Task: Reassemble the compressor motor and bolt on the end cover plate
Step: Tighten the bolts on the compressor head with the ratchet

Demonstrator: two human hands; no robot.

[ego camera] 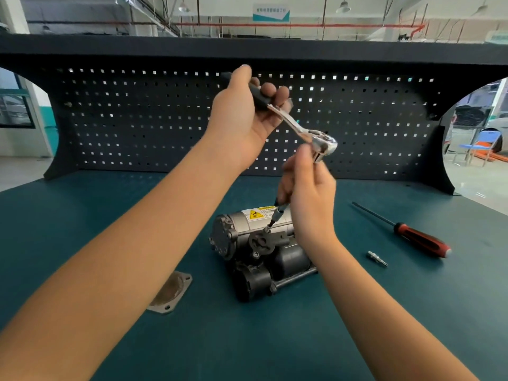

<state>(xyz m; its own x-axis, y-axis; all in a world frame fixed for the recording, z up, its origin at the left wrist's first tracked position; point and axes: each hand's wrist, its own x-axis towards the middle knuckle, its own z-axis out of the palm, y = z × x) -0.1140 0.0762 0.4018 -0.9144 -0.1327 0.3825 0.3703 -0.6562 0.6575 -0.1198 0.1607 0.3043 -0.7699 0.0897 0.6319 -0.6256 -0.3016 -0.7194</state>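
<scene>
The compressor (pixel 261 243) lies on its side near the middle of the green surface (pixel 384 312), its silver motor body with a yellow warning label (pixel 258 214) facing up and its black parts toward the camera. The cover plate (pixel 171 292) is not on it: it lies flat on the surface to the left of the compressor, apart from it and partly hidden by the left forearm. The left hand (pixel 247 114) is raised in front of the pegboard (pixel 137 119), fingers wrapped round the black handle of a ratchet (pixel 302 130), whose chrome head slants down to the right. The right hand (pixel 308 193) sits just under that head, fingers curled round a slim extension (pixel 277 213) that runs down and to the left out of the fist. The tip of the extension meets a bolt (pixel 267 230) on top of the compressor's black housing. The thumb reaches the drive under the ratchet head, but the hand hides whether the head is joined to the extension. To the right, well apart from the compressor, a screwdriver (pixel 420 237) with a red and black handle lies at a slant, and a small silver bit (pixel 378 258) lies between it and the right forearm.
</scene>
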